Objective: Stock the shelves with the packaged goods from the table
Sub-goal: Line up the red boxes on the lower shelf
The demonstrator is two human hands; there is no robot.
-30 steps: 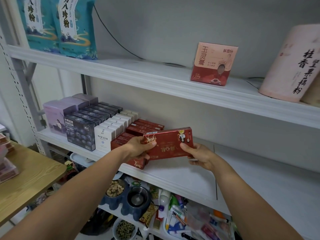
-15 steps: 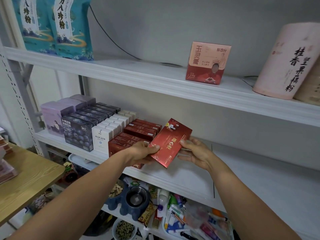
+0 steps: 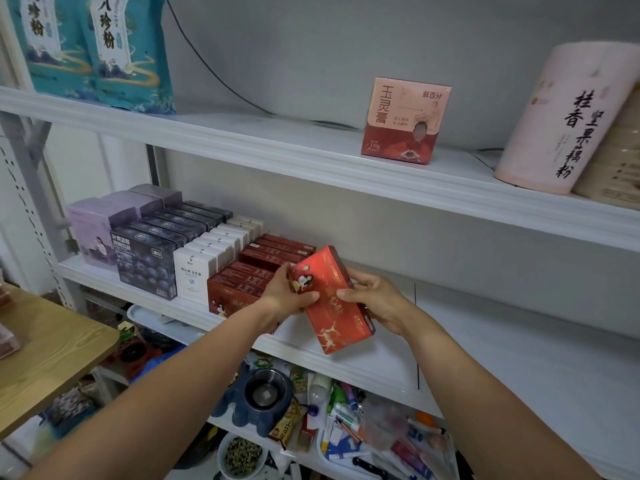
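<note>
A: What are your hands doing?

B: I am holding the red box (image 3: 331, 299) with both. My left hand (image 3: 289, 294) is gripping its upper left side, thumb lying across the glossy face. My right hand (image 3: 375, 301) is clasping the right long edge, thumb on the front, fingers wrapping behind.

A: Where is the box sitting?

B: It is hanging in the air over the front lip of the middle shelf (image 3: 485, 341), tilting so its top leans left toward the wall and its lower end points toward me. It is a flat, rectangular carton with sharp corners, shiny red with gold printing.

A: What is lying beside it?

B: Just to the left, the red stack (image 3: 249, 278) of like cartons is lying flat in two rows, my left hand partly covering it. Further left, white boxes (image 3: 201, 271), dark boxes (image 3: 145, 268) and lilac boxes (image 3: 93, 237) are standing upright in tight files.

A: Is room showing for the box?

B: To the right of the stack the shelf is running smooth, white and bare as far as the picture reaches.

A: And above?

B: The top shelf (image 3: 311, 157) is carrying a square pink carton (image 3: 405, 121), a pale cylinder (image 3: 568, 116) and teal bags (image 3: 100, 50). The wooden table (image 3: 45, 351) is showing at lower left.
</note>
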